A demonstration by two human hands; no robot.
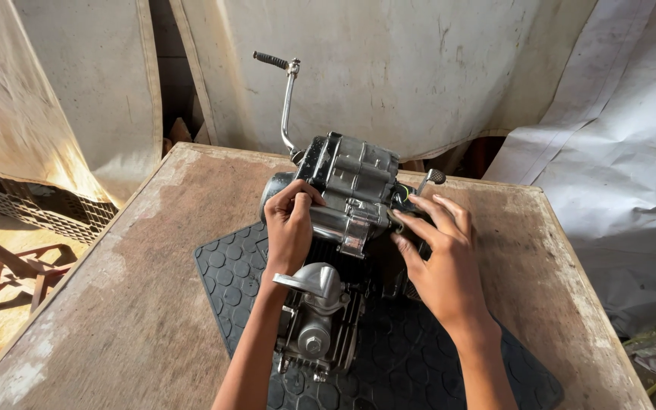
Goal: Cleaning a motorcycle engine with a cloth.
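The left hand (290,228) rests on the left side of the engine (343,228), its fingers curled over the top edge of the rounded side cover and gripping it; the right hand (438,254) lies against the right side of the crankcase, fingers spread and pressed flat to the metal near a short lever (430,179), bracing rather than clenching; neither hand holds a tool. The engine, a small motorcycle unit of bare grey metal, lies on a black rubber mat (411,364) with a hexagon pattern, set toward the near right of the worn wooden bench (138,304); its finned cylinder and head (316,326) point toward the near edge, between the forearms, and the long kick-start lever (286,99) with its black rubber end stands up at the far side. Pale tarpaulin sheets (389,68) hang behind the bench, and a metal grid (39,205) shows at the far left. Judging from this, the engine looks whole, covers and cylinder in place; no loose bolts or removed parts show on the mat, so any stripping or fitting appears barely begun, the hands only steadying or turning the unit.
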